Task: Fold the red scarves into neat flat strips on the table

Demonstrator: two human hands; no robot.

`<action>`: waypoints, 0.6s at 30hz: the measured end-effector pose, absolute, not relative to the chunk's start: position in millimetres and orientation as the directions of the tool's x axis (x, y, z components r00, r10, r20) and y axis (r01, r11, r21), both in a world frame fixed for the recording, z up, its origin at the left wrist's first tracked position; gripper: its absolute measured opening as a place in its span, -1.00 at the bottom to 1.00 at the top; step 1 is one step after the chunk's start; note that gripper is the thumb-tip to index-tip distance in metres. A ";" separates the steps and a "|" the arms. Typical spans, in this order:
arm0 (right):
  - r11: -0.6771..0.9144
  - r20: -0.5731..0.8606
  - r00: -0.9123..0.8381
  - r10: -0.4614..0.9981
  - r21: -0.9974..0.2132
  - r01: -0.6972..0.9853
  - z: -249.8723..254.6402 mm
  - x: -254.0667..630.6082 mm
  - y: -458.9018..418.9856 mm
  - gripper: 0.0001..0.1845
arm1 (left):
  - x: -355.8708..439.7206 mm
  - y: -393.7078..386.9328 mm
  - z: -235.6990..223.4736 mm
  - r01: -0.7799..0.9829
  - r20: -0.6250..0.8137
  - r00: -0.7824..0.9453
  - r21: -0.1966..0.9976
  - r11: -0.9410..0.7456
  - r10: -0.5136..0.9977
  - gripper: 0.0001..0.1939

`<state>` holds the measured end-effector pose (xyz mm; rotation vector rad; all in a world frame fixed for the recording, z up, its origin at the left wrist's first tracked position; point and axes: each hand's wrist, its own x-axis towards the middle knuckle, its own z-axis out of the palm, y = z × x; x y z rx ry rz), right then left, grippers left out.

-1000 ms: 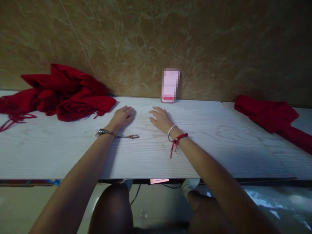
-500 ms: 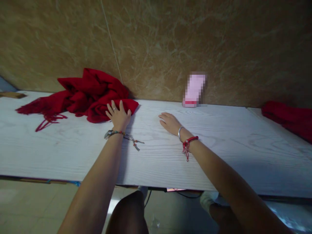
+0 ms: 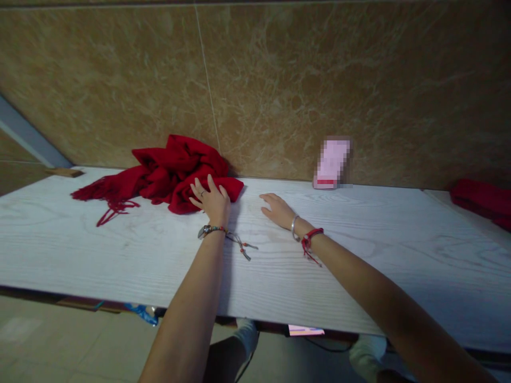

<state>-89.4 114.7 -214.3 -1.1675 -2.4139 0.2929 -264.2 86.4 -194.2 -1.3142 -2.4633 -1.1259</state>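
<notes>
Beneath and left of my spread-fingered left hand [image 3: 212, 203] lies the crumpled red fringed cloth [image 3: 178, 166], on the white wood-grain tabletop [image 3: 120, 260]; my right hand [image 3: 279, 211], fingers loosely extended, rests apart from it.

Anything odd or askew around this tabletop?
The fringed red scarf, partly covered by the left hand, lies in a rumpled heap near the wall. The pink phone looks pixelated, hiding its details. No spill or damage visible.
</notes>
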 end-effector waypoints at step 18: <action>0.573 0.135 -0.557 0.820 -0.170 0.802 -191.1 -171.6 134.4 -0.60 | -273.7 84.9 -195.3 0.662 0.394 -0.727 0.619 0.422 0.563 -0.41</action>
